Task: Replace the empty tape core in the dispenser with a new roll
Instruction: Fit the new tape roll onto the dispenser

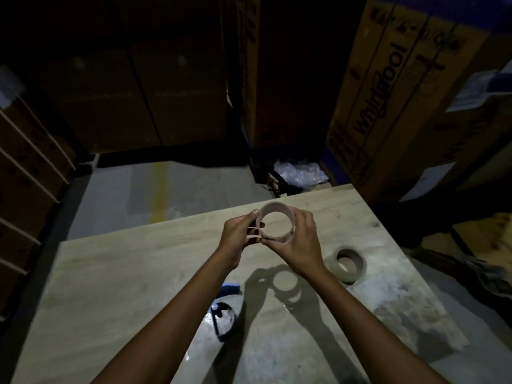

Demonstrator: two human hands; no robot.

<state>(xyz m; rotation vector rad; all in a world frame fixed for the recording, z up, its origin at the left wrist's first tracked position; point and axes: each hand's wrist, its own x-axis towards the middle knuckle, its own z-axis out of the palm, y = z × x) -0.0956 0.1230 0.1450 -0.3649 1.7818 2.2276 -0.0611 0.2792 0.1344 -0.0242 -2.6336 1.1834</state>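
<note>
From the head camera, both hands hold a thin cardboard ring, the core (277,224), up in the air above the counter (116,273), its opening facing the camera. The left hand (237,239) has its grip clenched on the core's left rim, thumb on top, with a loose strip of tape between its fingers. The right hand (300,241) grasps the core's right side and lower edge. The roll (346,264) lies flat on the counter to the right, well apart from the hands. The dispenser (224,314), blue and black, lies on the counter below the left forearm. Cardboard boxes (388,92) stand behind the counter.
</note>
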